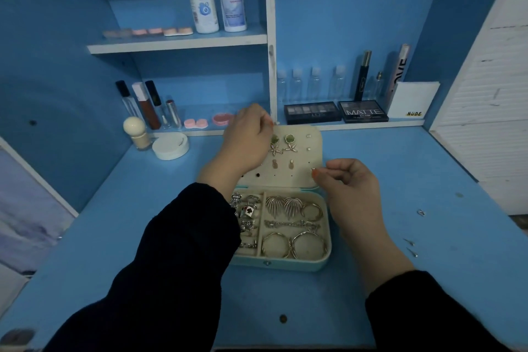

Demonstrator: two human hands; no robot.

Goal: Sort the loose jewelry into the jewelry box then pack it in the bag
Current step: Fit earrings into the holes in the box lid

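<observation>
Pinching tiny stud (313, 169), right hand (350, 183) fingers (324, 174) curled, left hand (247, 141) curled over padded cream lid (313, 151) (grip unclear)

A single wide-angle view from the person's head looks forward and steeply down onto the blue desk (400, 180), near enough that the jewelry box (285, 264) sits mid-frame, sleeved forearms (177, 266) enter from below, and shelves (177, 43) fill the top
</observation>
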